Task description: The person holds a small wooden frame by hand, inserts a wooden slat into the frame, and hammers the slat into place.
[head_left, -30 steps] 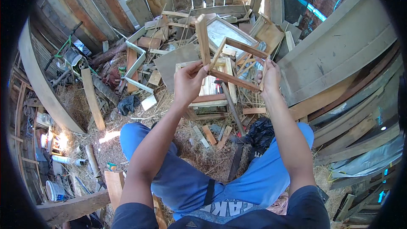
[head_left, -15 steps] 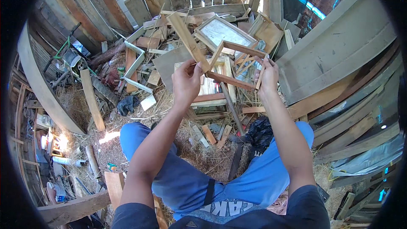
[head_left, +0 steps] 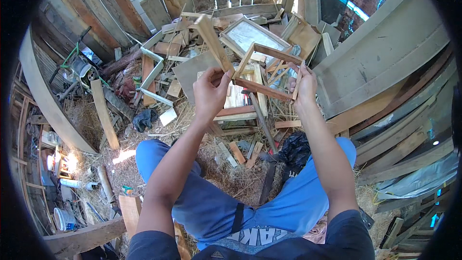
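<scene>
Above the wood pile I hold up a small rectangular wooden frame (head_left: 264, 89) made of thin slats. My right hand (head_left: 305, 85) is closed round its right-hand slat, fingers behind and thumb in front. My left hand (head_left: 211, 91) pinches the lower end of an upright, tilted wooden board (head_left: 214, 42) at the frame's left corner. The board touches the frame there; whether it is fastened cannot be made out. Below them lies a larger pale wooden frame (head_left: 236, 111), with a small red-handled tool (head_left: 247, 98) over it.
Offcuts and a framed white panel (head_left: 255, 36) are heaped ahead. A long bar (head_left: 262, 123) leans near a black plastic bag (head_left: 294, 149). Large planks (head_left: 385, 62) stand on the right, a curved board (head_left: 48, 91) on the left. A white bucket (head_left: 63, 219) is at lower left.
The board in my left hand has tipped slightly, its top shifting a little right. My left hand has shifted slightly. The white bucket at lower left now shows more fully.
</scene>
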### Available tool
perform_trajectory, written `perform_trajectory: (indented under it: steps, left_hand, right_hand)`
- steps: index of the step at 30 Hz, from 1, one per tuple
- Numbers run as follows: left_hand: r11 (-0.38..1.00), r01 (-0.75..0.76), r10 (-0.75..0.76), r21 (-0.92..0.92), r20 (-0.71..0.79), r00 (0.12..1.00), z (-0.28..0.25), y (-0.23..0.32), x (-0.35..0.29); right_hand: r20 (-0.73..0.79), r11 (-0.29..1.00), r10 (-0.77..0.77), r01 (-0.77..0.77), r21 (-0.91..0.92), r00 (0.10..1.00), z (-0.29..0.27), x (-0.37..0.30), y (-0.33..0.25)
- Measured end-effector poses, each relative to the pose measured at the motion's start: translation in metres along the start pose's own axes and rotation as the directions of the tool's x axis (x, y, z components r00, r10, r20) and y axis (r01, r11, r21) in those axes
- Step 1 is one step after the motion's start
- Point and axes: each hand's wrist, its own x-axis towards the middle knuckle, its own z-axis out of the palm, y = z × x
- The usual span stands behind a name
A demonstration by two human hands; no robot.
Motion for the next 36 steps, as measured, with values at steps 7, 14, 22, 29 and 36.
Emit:
perform_trajectory:
  steps: [7,14,22,29,36]
  left_hand:
    - [0.999,-0.047,0.046,0.004,0.133,0.990,-0.006,-0.007,0.004]
    - [0.970,-0.055,0.022,0.235,0.142,0.990,-0.012,-0.006,0.006]
    - [0.991,0.102,-0.075,-0.087,0.268,0.960,-0.016,0.001,0.007]
    - [0.928,0.276,-0.151,-0.251,0.424,0.893,-0.023,0.008,0.009]
    - [0.923,0.226,-0.032,-0.312,0.523,0.852,-0.025,0.008,0.006]
  right_hand:
    - [0.017,1.000,0.022,-0.022,-0.005,1.000,0.000,0.003,-0.003]
    - [0.062,0.998,0.065,-0.065,0.002,0.996,-0.006,0.010,-0.002]
    - [0.141,0.990,0.144,-0.143,-0.016,0.980,-0.014,0.019,-0.002]
    - [0.264,0.915,0.388,-0.404,0.006,0.883,-0.022,0.034,0.000]
    - [0.399,0.728,0.632,-0.685,-0.015,0.664,-0.037,0.048,0.010]
